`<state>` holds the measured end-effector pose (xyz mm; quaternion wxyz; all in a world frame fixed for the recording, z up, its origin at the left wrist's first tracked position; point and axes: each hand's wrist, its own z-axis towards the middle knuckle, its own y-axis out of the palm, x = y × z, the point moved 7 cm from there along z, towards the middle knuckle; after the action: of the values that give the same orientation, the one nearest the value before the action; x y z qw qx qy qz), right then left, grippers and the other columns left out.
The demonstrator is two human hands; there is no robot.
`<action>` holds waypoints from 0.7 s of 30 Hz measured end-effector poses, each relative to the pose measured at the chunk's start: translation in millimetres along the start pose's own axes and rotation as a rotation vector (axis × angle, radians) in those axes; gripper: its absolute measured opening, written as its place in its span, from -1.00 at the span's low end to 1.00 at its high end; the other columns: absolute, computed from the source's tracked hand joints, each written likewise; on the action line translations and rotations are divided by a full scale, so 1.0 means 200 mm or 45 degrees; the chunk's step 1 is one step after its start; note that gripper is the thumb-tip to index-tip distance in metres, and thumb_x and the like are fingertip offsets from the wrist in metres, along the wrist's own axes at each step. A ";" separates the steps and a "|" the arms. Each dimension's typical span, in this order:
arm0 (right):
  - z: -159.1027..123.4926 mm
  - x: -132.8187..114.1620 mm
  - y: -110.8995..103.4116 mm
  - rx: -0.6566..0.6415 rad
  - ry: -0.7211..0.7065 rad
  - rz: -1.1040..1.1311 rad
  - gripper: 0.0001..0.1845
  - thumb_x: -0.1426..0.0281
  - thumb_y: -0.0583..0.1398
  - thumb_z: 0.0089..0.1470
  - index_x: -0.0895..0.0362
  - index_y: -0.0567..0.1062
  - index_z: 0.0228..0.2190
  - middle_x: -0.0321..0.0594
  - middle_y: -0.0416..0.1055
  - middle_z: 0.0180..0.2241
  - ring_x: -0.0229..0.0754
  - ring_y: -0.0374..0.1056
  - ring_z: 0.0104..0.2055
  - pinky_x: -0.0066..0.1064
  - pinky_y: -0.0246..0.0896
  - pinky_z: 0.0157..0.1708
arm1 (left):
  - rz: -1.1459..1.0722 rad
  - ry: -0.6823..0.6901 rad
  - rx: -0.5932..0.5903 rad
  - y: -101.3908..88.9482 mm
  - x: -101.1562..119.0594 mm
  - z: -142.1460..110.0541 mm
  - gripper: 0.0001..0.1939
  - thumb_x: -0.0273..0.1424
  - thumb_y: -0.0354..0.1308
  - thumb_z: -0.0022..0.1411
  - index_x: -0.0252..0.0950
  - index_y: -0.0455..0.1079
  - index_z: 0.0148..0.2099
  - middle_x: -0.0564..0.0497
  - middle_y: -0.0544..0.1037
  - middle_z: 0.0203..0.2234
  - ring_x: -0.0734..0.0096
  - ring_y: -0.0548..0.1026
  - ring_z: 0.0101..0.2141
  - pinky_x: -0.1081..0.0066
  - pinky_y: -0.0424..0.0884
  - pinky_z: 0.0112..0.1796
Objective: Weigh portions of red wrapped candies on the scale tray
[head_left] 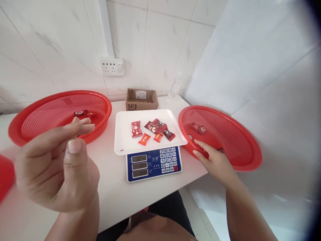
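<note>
My left hand [59, 160] is raised in front of the left red basket [18, 134], palm turned inward. Its fingers are half bent, the thumb stands apart from them, and no object shows between them. On the right, my right hand [215, 162] has its thumb and fingers on the near rim of the right red basket [253, 150]. Between the baskets, a white tray [122, 134] sits on a blue digital scale [154, 167]. Several wrapped candies lie on the tray, among them a red dotted packet [136, 129] and a small orange-red candy [144, 139].
A small cardboard box [141, 106] stands behind the tray, with a clear plastic bottle [175, 88] to its right. A few wrapped candies [81, 113] lie in the left basket; others [201, 129] lie in the right one. Another red container [5, 177] shows at the left edge.
</note>
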<state>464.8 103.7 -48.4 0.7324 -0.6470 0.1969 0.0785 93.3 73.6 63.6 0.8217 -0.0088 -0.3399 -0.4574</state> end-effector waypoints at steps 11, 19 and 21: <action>0.01 0.00 0.05 -0.060 0.055 -0.321 -0.47 0.18 -0.04 0.18 0.00 0.31 0.15 -0.16 0.46 -0.01 0.10 0.38 -0.01 -0.10 0.36 -0.19 | -0.083 0.234 -0.067 0.05 0.06 -0.03 -0.85 -0.53 0.22 0.09 -0.29 0.52 -0.24 0.04 0.60 -0.43 0.36 0.56 -0.40 0.19 0.50 -0.28; 0.01 -0.01 0.04 -0.020 0.042 -0.354 -0.49 0.21 -0.05 0.19 -0.05 0.33 0.13 -0.18 0.53 -0.11 0.06 0.44 -0.10 -0.17 0.37 -0.24 | -0.093 0.081 -0.200 0.10 0.08 -0.06 -0.72 -0.64 0.16 0.11 -0.23 0.51 -0.18 0.07 0.59 -0.34 0.39 0.54 -0.30 0.11 0.44 -0.09; 0.02 -0.01 0.04 -0.037 0.063 -0.336 -0.49 0.20 -0.04 0.18 -0.06 0.32 0.13 -0.20 0.54 -0.13 0.05 0.45 -0.12 -0.17 0.36 -0.23 | -0.087 0.051 -0.266 0.10 0.09 -0.06 -0.69 -0.66 0.15 0.11 -0.21 0.50 -0.15 0.07 0.58 -0.31 0.40 0.54 -0.27 0.10 0.41 -0.04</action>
<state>461.3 108.2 -54.5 0.7219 -0.6795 0.1270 -0.0317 121.1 67.0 70.7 0.8069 -0.0738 -0.2739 -0.5181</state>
